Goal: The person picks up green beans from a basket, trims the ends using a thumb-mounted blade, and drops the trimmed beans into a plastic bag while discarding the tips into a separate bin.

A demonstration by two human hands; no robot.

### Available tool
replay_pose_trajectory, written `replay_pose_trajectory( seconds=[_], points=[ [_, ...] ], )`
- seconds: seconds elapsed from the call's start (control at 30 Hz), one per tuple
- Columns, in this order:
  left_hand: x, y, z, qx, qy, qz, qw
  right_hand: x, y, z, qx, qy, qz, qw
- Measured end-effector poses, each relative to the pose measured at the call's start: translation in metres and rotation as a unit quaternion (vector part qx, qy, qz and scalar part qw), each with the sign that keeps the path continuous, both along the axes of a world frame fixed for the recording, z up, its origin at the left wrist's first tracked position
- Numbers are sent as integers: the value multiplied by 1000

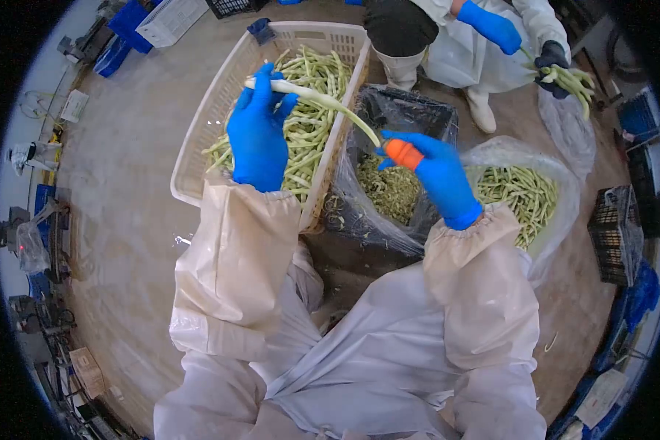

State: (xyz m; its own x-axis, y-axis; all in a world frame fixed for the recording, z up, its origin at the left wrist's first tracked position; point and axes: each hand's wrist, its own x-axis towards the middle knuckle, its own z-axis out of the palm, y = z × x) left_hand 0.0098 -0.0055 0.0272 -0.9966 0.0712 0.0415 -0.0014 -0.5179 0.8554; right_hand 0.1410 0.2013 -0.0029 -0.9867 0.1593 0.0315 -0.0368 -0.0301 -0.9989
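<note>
My left hand (pixel 260 136), in a blue glove, is closed around a long pale green bean (pixel 330 103) and holds it up above a white crate (pixel 207 132) of beans. The bean slants down to the right. My right hand (pixel 436 172), gloved in blue too, wears an orange thumb cover (pixel 403 154). Its thumb and fingers pinch at the bean's far tip. Beneath that tip is a dark crate (pixel 447 121) lined with clear plastic, with small green trimmings (pixel 392 191) in it. Partly behind my right wrist stands a plastic bag (pixel 568 187) of beans (pixel 521 194).
At the top right, a co-worker in white holds a bunch of beans (pixel 568 79) with a blue-gloved and a dark-gloved hand. A black crate (pixel 614 238) stands at the right. Blue and white crates (pixel 172 22) are at the top left. Equipment lines the left wall.
</note>
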Motion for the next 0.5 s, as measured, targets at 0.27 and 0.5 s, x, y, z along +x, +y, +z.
replay_pose_trajectory(
  seconds=[0.27, 0.5],
  points=[
    [10, 19, -12, -325, 231, 117, 909, 0, 7, -25, 175, -18, -121, 977],
    [49, 43, -26, -503, 253, -223, 796, 3, -6, -9, 442, 93, -98, 887]
  ],
)
